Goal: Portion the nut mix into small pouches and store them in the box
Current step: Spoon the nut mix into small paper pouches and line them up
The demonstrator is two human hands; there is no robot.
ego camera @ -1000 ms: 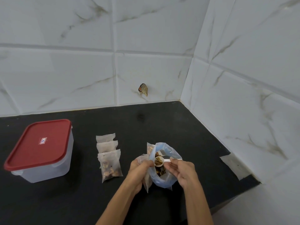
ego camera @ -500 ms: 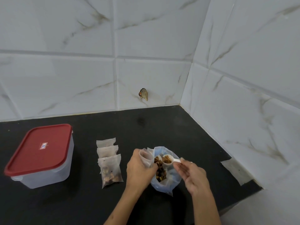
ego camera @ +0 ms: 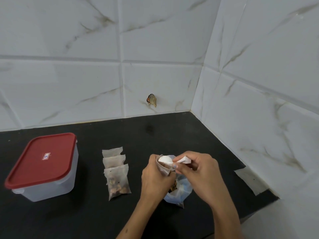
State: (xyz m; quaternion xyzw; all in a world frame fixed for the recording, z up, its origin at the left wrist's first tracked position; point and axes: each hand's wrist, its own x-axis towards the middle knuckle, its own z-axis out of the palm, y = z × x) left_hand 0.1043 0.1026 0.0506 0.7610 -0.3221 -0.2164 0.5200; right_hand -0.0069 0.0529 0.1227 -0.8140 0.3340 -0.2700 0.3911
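My left hand grips a small translucent pouch upright, its mouth facing up. My right hand holds a white plastic scoop by its handle, the bowl turned over onto the pouch's mouth. Below both hands stands the clear bluish bag of nut mix on the black counter. Three filled pouches lie overlapping in a column to the left. Further left sits the clear storage box with its red lid on.
The black counter ends at white marble-tiled walls behind and on the right. A flat white empty pouch lies by the right wall. A small brown scrap sticks to the back wall.
The scoop rose out of the nut bag and tipped over onto the pouch mouth. My left hand brought the pouch upright, closer to the scoop.
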